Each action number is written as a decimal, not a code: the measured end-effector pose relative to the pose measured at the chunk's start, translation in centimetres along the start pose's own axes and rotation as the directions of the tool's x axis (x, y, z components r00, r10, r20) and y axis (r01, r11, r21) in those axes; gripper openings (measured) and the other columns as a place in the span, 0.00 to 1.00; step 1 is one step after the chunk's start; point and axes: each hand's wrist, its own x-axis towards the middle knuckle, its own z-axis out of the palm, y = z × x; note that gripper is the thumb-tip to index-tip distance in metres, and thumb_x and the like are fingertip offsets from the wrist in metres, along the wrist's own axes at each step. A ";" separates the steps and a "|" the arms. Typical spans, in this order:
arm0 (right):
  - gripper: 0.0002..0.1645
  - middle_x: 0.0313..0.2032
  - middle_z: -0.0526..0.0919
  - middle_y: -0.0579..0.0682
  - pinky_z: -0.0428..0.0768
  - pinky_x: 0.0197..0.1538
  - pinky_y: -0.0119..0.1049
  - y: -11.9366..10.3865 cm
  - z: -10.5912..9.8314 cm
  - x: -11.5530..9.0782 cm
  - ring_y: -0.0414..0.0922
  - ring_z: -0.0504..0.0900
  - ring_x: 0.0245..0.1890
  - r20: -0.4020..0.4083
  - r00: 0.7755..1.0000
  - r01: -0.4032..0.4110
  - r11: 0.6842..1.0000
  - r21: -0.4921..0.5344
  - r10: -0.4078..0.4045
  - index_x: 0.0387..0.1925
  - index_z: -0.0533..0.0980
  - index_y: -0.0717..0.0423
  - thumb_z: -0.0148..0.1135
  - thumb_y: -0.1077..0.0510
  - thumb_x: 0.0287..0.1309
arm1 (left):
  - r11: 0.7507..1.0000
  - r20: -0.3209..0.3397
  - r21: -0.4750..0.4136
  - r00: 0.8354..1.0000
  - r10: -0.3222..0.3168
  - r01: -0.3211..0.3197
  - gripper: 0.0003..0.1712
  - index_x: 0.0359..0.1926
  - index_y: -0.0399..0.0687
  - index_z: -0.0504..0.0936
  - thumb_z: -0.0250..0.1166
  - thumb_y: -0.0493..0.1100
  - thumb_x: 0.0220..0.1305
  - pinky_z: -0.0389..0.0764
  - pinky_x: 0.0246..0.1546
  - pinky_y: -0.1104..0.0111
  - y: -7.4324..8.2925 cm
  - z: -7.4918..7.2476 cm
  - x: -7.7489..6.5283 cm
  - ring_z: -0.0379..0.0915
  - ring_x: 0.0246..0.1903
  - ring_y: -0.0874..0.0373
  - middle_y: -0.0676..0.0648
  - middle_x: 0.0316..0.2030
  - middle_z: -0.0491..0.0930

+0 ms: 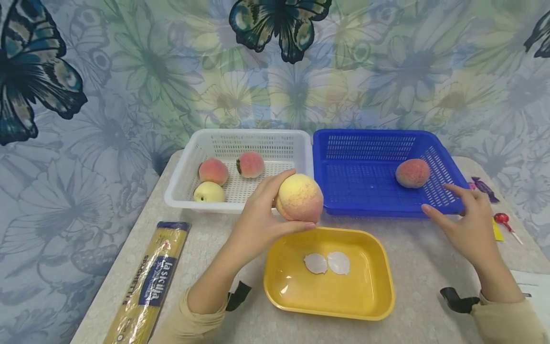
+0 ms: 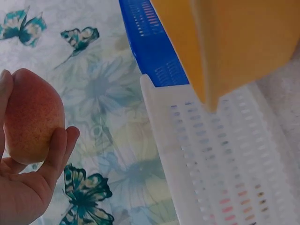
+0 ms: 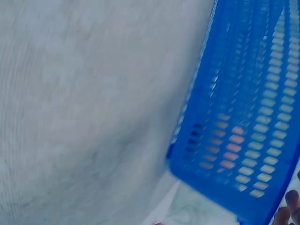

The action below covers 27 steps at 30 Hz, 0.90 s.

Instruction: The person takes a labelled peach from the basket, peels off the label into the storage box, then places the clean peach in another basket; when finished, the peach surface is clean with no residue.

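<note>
My left hand grips a yellow-and-pink peach, raised over the back edge of the yellow tray. In the left wrist view the same peach shows its redder side between thumb and fingers. The right hand, thumb and fingers spread with nothing between them, hovers by the front right corner of the blue basket; whether it touches the rim I cannot tell. A pinkish-red peach lies inside that basket. Only fingertips of this hand show in the right wrist view.
The white basket at the back left holds two pink peaches and a yellow-green fruit. Two pale, flat pieces lie in the yellow tray. A spaghetti pack lies left; a red lollipop and wrapped candy lie right.
</note>
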 end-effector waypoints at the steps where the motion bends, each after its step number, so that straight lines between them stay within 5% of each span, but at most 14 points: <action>1: 0.47 0.66 0.55 0.74 0.64 0.52 0.57 0.4 0.0 0.2 0.67 0.57 0.62 -0.013 1.000 -0.017 1.000 0.002 0.017 0.73 0.61 0.61 0.68 0.44 0.60 | 1.000 0.008 0.009 1.000 0.013 -0.013 0.54 0.70 0.62 0.66 0.83 0.56 0.41 0.77 0.61 0.58 0.3 0.2 0.4 0.70 0.58 0.59 0.54 0.62 0.71; 5: 0.51 0.70 0.48 0.75 0.49 0.60 0.76 1.7 -0.2 0.6 0.71 0.45 0.69 -0.031 0.995 -0.092 0.996 0.007 0.093 0.74 0.57 0.62 0.66 0.41 0.60 | 0.997 0.045 0.060 0.998 0.041 -0.044 0.54 0.70 0.60 0.67 0.82 0.58 0.41 0.76 0.62 0.57 1.2 1.3 2.3 0.70 0.60 0.60 0.54 0.62 0.72; 16: 0.59 0.73 0.31 0.65 0.48 0.67 0.77 3.2 0.0 1.3 0.77 0.42 0.71 0.061 0.972 -0.231 0.966 0.118 0.225 0.78 0.44 0.59 0.63 0.37 0.60 | 0.995 0.193 0.089 0.981 0.031 -0.049 0.51 0.69 0.57 0.67 0.79 0.61 0.45 0.78 0.59 0.62 2.2 6.4 10.0 0.72 0.57 0.59 0.53 0.59 0.75; 27: 0.62 0.74 0.28 0.64 0.47 0.68 0.76 3.2 0.3 1.6 0.76 0.38 0.72 0.087 0.963 -0.263 0.957 0.121 0.253 0.79 0.37 0.58 0.62 0.36 0.61 | 0.990 0.245 0.138 0.969 -0.005 -0.030 0.48 0.65 0.55 0.70 0.80 0.60 0.44 0.79 0.52 0.67 2.4 12.6 16.1 0.73 0.53 0.59 0.54 0.54 0.79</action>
